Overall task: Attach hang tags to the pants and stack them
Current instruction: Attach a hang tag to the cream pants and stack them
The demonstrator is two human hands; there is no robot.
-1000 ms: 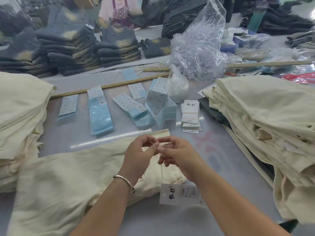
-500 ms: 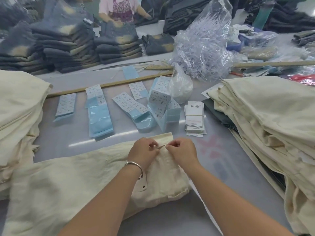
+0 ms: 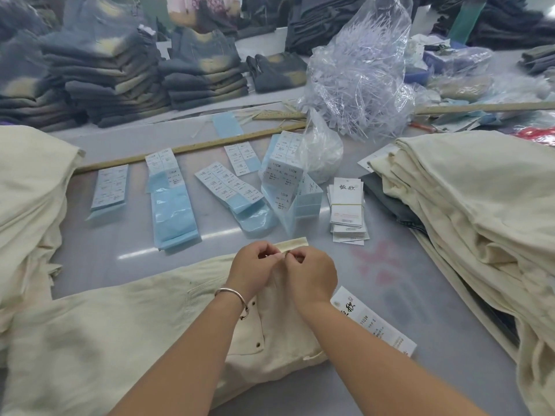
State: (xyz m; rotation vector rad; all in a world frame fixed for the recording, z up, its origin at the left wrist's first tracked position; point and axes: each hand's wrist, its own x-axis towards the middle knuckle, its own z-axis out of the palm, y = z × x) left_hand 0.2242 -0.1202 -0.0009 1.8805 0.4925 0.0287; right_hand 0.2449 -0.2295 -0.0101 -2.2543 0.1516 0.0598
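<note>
A pair of cream pants (image 3: 120, 334) lies folded across the table in front of me, waistband to the right. My left hand (image 3: 255, 270) and my right hand (image 3: 312, 274) meet at the waistband's far corner (image 3: 295, 244), fingertips pinched together on something small there; what they pinch is hidden by the fingers. A white hang tag (image 3: 375, 322) with black print lies on the table right of my right wrist. A bundle of spare hang tags (image 3: 347, 207) sits beyond my hands.
Cream pants are piled at the left (image 3: 30, 187) and right (image 3: 480, 199). Blue-backed sticker sheets (image 3: 174, 211) lie mid-table behind a wooden stick (image 3: 186, 150). A clear bag of plastic fasteners (image 3: 357, 76) and dark folded pants (image 3: 99, 79) stand at the back.
Both hands came down from mid-air onto the waistband and stay pinched together there. The hang tag, hidden half a second ago, now lies in sight beside my right wrist.
</note>
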